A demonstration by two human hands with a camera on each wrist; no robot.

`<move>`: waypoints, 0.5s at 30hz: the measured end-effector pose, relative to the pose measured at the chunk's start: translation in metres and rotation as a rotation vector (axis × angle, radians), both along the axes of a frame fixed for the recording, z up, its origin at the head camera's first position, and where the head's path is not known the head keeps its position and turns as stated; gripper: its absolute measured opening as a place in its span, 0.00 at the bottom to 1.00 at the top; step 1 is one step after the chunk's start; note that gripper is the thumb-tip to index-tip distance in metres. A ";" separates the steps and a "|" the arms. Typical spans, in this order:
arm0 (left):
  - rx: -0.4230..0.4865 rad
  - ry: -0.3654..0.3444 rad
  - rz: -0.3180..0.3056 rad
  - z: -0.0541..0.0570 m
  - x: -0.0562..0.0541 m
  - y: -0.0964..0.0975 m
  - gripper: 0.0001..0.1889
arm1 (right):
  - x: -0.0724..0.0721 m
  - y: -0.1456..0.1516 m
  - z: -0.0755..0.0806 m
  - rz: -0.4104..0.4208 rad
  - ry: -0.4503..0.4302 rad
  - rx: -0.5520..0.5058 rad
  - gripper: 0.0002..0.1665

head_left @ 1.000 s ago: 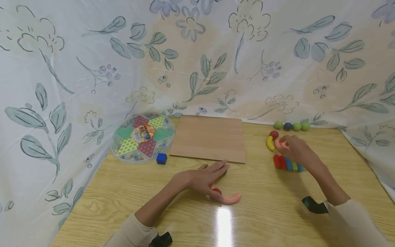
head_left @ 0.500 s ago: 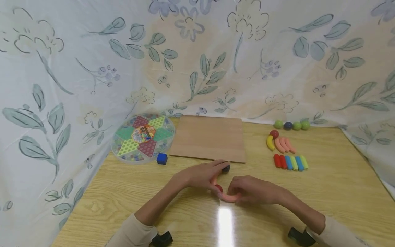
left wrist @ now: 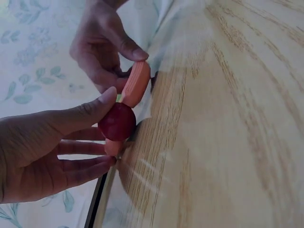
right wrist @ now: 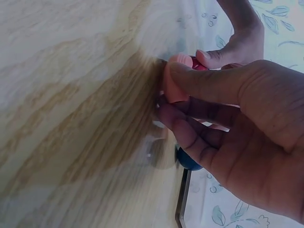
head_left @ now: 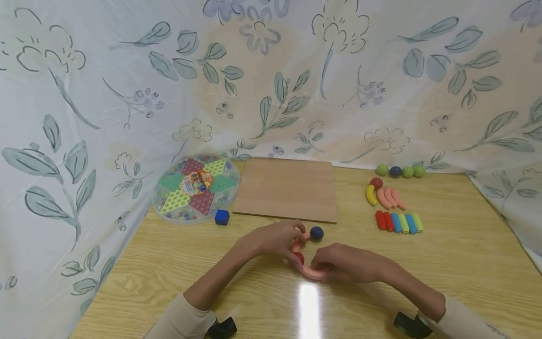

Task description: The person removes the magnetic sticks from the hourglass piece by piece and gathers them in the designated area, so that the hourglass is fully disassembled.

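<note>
My left hand (head_left: 275, 241) holds a red ball (head_left: 299, 258) between thumb and fingers, low over the wooden table. An upper pink curved piece (head_left: 296, 246) runs from that ball toward a dark blue ball (head_left: 316, 233). My right hand (head_left: 353, 264) pinches the end of a lower pink curved piece (head_left: 311, 273), whose other end meets the red ball. In the left wrist view, the red ball (left wrist: 117, 122) sits between both pink pieces. The right wrist view shows thumb and fingers on the pink piece (right wrist: 175, 90); the dark blue ball (right wrist: 188, 159) is partly hidden behind the fingers.
Behind the hands lies a wooden board (head_left: 285, 188), with a round Chinese checkers box (head_left: 196, 188) and a blue cube (head_left: 222, 217) to its left. At right are rows of coloured short tubes (head_left: 397, 222), pink curved pieces (head_left: 390, 198), a yellow one (head_left: 370, 195) and green balls (head_left: 382, 169).
My right hand has come from the pink pieces at right to the lower pink piece in the middle. My left fingers have curled in, uncovering the dark blue ball.
</note>
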State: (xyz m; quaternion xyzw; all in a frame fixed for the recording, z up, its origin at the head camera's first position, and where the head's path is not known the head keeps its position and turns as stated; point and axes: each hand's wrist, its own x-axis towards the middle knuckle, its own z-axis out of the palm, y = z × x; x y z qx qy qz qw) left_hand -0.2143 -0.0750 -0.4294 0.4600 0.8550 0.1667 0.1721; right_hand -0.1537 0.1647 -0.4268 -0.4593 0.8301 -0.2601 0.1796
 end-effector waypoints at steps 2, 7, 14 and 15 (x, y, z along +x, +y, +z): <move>0.001 -0.006 -0.006 0.002 0.001 0.001 0.24 | 0.000 0.001 0.002 0.041 0.021 0.008 0.06; -0.017 -0.010 -0.002 0.004 0.003 0.002 0.27 | -0.001 0.005 0.004 0.147 0.044 0.009 0.11; -0.031 -0.006 -0.019 0.002 0.003 0.002 0.27 | -0.002 0.027 0.021 0.002 -0.039 0.002 0.16; -0.037 -0.004 -0.019 0.002 0.003 0.002 0.28 | -0.002 0.031 0.026 -0.033 -0.050 -0.004 0.16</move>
